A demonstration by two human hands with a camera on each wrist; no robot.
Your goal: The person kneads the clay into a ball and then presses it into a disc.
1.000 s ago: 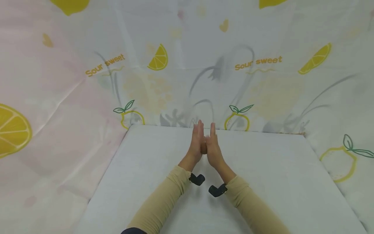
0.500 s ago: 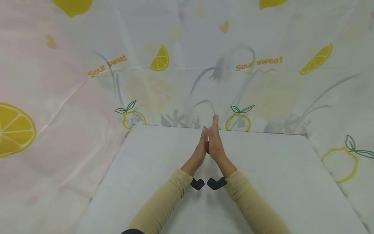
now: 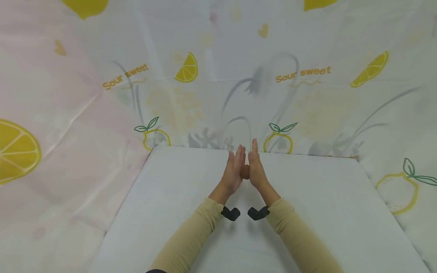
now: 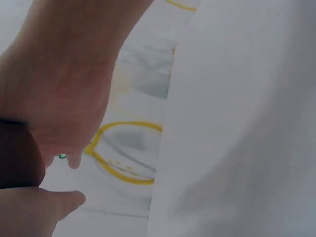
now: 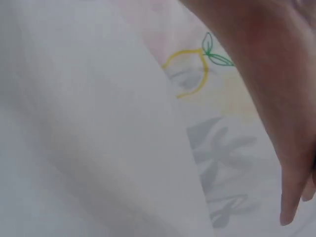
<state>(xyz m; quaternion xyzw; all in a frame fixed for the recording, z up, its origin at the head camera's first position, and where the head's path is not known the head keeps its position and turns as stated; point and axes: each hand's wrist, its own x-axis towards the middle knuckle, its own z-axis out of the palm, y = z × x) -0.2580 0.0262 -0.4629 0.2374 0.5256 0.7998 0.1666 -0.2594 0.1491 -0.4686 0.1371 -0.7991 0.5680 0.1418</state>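
Note:
A small brown lump, rounded like a ball, sits between my two palms above the white table. My left hand presses it from the left, its fingers straight and pointing up and away. From the right, my right hand faces it with straight fingers and touches its other side. In the left wrist view the dark lump lies between the right hand above and the left hand below. The right wrist view shows mainly the left hand; the lump is mostly out of it.
The white table extends under both arms. Behind and beside it hangs a pale cloth printed with lemons. Each wrist bears a black camera mount, the left one close to the right one.
The hands have slid against each other: half a second ago the left fingers were lower and the palms nearer together. Now the palms stand slightly wider and more of the lump shows.

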